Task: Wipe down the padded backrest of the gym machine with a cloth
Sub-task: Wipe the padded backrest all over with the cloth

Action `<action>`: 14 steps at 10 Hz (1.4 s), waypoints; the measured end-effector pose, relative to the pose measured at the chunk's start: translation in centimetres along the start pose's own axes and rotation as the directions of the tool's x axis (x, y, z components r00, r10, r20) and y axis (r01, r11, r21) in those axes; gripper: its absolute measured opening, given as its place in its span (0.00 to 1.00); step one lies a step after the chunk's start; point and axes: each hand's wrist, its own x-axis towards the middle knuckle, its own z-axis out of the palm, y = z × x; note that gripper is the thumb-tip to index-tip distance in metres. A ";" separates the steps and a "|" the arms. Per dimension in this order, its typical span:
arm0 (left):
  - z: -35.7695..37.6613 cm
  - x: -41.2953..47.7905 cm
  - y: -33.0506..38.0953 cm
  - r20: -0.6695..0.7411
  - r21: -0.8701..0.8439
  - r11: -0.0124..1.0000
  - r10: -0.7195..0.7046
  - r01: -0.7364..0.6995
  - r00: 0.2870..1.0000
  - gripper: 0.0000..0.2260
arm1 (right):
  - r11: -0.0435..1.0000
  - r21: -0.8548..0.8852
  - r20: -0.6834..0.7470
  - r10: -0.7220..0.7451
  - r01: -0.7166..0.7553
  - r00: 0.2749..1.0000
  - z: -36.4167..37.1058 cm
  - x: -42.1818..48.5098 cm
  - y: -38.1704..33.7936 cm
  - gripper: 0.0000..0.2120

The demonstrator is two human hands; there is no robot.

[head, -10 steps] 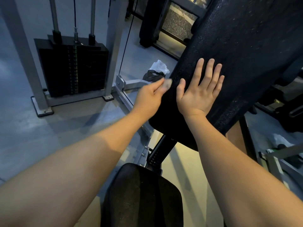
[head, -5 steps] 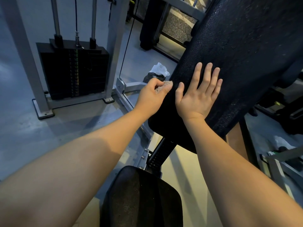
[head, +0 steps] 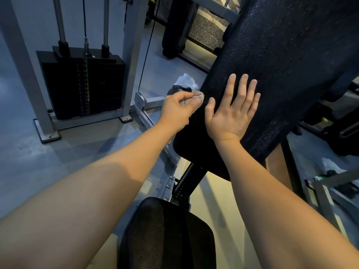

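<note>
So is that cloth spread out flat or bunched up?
Bunched up: the cloth is a small wad gripped in the left hand, against the backrest edge.

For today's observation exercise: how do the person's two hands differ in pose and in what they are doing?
The left hand is curled shut around a cloth; the right hand is open, fingers spread and empty. The left hand works at the backrest's left edge; the right hand lies flat on its front face. Both hands are bare and touch the backrest.
</note>
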 end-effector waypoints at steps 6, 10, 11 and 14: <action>0.3 1.6 2.6 0.042 0.113 0.992 0.053 -0.057 0.998 0.20 | 1.000 0.013 -0.042 -0.004 0.004 0.999 0.4 0.0 0.1 0.34; -3.5 -4.6 -5.2 0.120 0.247 0.967 -0.093 0.061 0.988 0.13 | 1.000 -0.002 0.012 -0.001 0.001 1.000 -0.1 0.0 -0.1 0.35; -2.4 -2.2 -1.1 0.019 0.121 0.993 0.007 -0.009 1.000 0.11 | 1.000 0.006 0.004 -0.006 0.005 1.000 -0.1 -0.1 0.0 0.34; -2.8 -7.1 -5.2 0.103 0.218 0.973 -0.102 0.077 0.990 0.08 | 1.000 0.006 0.011 -0.006 0.006 1.000 -0.1 -0.1 0.0 0.34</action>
